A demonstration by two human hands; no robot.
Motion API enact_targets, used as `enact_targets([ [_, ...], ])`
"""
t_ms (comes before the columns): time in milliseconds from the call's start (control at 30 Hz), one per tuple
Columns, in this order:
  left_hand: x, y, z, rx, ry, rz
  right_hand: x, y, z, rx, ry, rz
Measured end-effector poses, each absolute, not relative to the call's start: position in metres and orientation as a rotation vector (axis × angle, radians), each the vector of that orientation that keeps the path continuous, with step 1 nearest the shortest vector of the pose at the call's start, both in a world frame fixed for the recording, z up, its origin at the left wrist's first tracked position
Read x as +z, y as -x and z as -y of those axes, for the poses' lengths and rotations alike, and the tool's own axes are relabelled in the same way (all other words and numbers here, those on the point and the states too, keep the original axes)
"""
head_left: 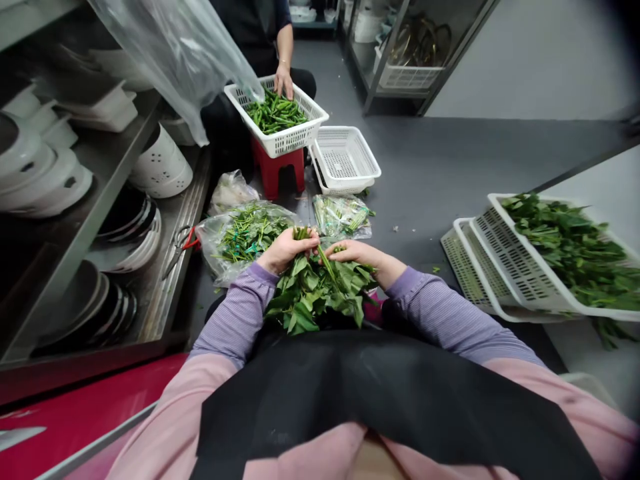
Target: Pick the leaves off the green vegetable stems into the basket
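A bunch of leafy greens [320,293] lies across my lap, leaves toward me and stems pointing away. My left hand [287,248] is closed round the stem ends of the bunch. Beside it, my right hand [357,255] pinches a single green stem from the same bunch. Just beyond my hands on the grey floor lies a clear plastic bag of cut stems [245,237], and next to it a smaller bag of greens [343,215].
Another person's hand [283,81] rests in a white basket of green pods [276,113] on a red stool [277,170]. An empty white basket [345,160] sits beside it. Stacked baskets holding greens [550,260] stand at right. Scissors [181,243] and dishes fill steel shelves [100,220] at left.
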State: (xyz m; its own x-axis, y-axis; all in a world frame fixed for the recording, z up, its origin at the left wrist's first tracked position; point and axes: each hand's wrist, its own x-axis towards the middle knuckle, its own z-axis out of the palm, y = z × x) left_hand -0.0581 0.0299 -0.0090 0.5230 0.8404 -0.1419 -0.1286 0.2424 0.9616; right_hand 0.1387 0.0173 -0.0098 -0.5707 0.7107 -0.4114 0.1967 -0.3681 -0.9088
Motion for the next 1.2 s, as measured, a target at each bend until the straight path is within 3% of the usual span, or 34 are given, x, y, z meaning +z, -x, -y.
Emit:
enact_targets([
  [167, -0.017, 0.063, -0.037, 0.802, -1.165, -0.843, 0.007, -0.163, -0.024, 1.174, 1.569, 1.614],
  [233, -0.018, 0.061, -0.037, 0.827, -1.183, -0.864, 0.022, -0.163, -0.02, 1.077, 1.539, 1.708],
  [367, -0.015, 0.057, -0.034, 0.829, -1.201, -0.862, 0.038, -0.14, -0.007, 1.188, 1.48, 1.996],
  [667, -0.01, 0.059, -0.03, 0.68, -1.184, -0.855, 0.019, -0.151, -0.027, 1.465, 1.396, 2.109],
  [900, -0.012, 0.053, -0.029, 0.804, -0.916, -0.991, 0.009, -0.138, -0.015, 0.831, 1.453, 2.064],
  [1200, -0.01, 0.052, -0.027, 0.856, -0.873, -1.05, 0.001, -0.141, -0.002, 1.433, 1.489, 1.79],
])
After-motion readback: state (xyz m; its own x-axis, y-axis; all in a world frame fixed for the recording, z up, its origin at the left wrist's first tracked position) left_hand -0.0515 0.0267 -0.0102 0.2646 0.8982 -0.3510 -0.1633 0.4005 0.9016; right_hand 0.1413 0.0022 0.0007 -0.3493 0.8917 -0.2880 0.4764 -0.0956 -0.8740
